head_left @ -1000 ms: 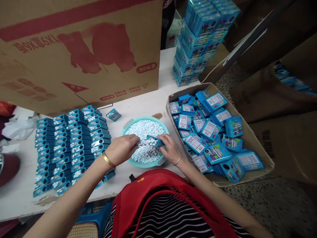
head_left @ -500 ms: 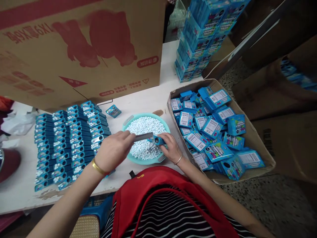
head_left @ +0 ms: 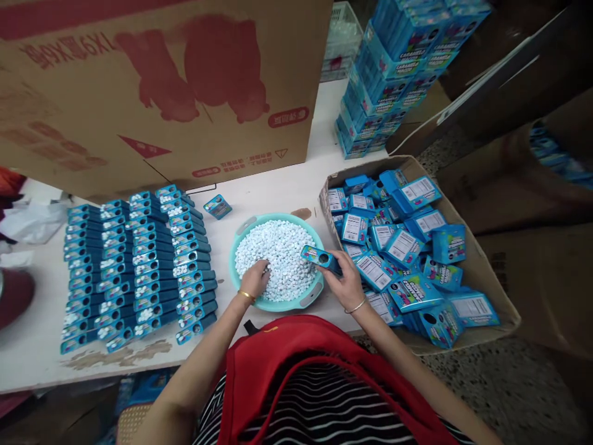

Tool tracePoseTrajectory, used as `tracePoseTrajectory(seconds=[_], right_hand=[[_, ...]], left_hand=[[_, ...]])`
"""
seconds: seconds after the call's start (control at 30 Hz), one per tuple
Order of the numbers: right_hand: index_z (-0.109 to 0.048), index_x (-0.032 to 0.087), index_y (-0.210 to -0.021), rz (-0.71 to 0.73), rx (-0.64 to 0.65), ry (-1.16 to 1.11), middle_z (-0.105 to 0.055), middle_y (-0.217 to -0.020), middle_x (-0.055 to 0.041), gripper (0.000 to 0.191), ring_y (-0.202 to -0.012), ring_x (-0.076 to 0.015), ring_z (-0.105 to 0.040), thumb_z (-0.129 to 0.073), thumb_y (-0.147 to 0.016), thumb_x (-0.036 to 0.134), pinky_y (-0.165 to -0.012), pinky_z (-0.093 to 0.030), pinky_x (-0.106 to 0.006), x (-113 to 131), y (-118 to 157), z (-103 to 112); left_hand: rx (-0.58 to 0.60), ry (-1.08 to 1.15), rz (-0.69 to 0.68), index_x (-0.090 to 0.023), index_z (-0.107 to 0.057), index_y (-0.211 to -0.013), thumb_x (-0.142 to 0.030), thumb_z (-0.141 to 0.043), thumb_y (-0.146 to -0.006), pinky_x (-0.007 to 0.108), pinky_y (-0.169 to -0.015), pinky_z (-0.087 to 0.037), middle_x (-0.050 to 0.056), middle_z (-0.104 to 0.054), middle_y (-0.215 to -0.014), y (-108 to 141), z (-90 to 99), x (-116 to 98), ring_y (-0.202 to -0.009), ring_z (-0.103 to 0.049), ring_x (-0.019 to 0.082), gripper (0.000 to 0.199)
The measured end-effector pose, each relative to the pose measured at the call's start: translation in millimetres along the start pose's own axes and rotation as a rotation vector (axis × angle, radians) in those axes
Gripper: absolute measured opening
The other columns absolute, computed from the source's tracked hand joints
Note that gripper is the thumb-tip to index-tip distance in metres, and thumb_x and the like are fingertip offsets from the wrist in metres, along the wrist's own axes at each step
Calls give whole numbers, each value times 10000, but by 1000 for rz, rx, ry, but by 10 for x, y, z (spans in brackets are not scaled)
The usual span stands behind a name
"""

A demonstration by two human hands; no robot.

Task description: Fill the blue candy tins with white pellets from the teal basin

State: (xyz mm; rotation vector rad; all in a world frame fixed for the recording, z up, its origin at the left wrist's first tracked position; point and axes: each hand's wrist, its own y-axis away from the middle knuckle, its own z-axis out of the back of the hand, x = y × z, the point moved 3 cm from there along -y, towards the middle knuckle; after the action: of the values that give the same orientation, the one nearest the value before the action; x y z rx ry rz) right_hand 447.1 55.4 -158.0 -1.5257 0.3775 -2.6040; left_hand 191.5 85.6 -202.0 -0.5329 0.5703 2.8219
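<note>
My left hand (head_left: 254,279) is closed at the left side of a bowl of small white candies. A dark end of a narrow grey scoop (head_left: 265,268) shows at its fingertips; the rest is hidden among the candies. Over the bowl's right side, my right hand (head_left: 345,281) grips a small blue candy box (head_left: 319,258), tilted, with a dark round hole in its narrow top face. The candies (head_left: 282,253) fill the turquoise bowl (head_left: 234,247), which stands on the white table between both arms.
Rows of blue boxes (head_left: 152,266) stand at left, several with white candies on top. One box (head_left: 217,206) lies apart behind them. At right is an open carton (head_left: 491,278) of blue boxes. Behind stand a large cardboard box (head_left: 185,136) and stacked blue packs (head_left: 384,86).
My left hand has moved down into the candies with the scoop, away from the box opening. My right hand has shifted slightly right with the box, whose top now shows. The view has shifted slightly.
</note>
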Motion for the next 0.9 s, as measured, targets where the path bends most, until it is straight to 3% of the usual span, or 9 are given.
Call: tracePoseTrajectory(seconds=[0.1,0.2,0.43,0.6,0.77,0.9], right_hand=[[-548,229,-1139,-7,-6,6,-598,-1040,-82,298,-986,-242,-580,-584,-856,313,-871,-491,-410,-4,12,2],[-544,229,-1153,11,6,30,-591,-1051,-88,304,-1003,-250,-570,-570,-858,300,-883,-488,-424,3,21,10],[-539,229,-1177,88,78,105,-573,-1109,-101,338,-1058,-261,-556,-525,-842,183,-928,-481,-445,105,-9,-56],[-532,232,-1191,140,89,71,-571,-1114,-94,397,-1075,-259,-545,-505,-808,132,-945,-479,-449,196,-40,-175],[-531,213,-1195,191,120,47,-569,-1100,-104,414,-1067,-260,-535,-490,-797,106,-942,-473,-445,268,-45,-272],[-523,216,-1198,194,118,7,-564,-1098,-105,420,-1058,-263,-533,-497,-795,100,-927,-475,-455,285,-42,-303]], left_hand=[[-1,77,-27,-186,-533,-1088,-286,-455,-882,314,-825,-483,63,-643,-1006,55,88,60,-892,-605,176,242],[-23,182,-93,-179,-534,-1062,-364,-475,-881,301,-803,-481,56,-633,-977,149,308,56,-853,-589,162,266],[-13,142,-290,-175,-539,-1049,-378,-483,-894,272,-734,-467,45,-625,-922,313,1024,-349,-763,-578,135,262],[91,-131,-402,-176,-548,-1040,-298,-477,-895,282,-715,-467,56,-646,-939,334,1353,-719,-800,-602,159,203],[180,-503,-330,-159,-563,-967,-213,-475,-871,280,-628,-458,79,-658,-936,363,1605,-1138,-801,-630,197,140],[191,-666,-299,-141,-576,-946,-129,-445,-861,269,-550,-432,93,-653,-879,416,1737,-1396,-709,-631,191,157]])
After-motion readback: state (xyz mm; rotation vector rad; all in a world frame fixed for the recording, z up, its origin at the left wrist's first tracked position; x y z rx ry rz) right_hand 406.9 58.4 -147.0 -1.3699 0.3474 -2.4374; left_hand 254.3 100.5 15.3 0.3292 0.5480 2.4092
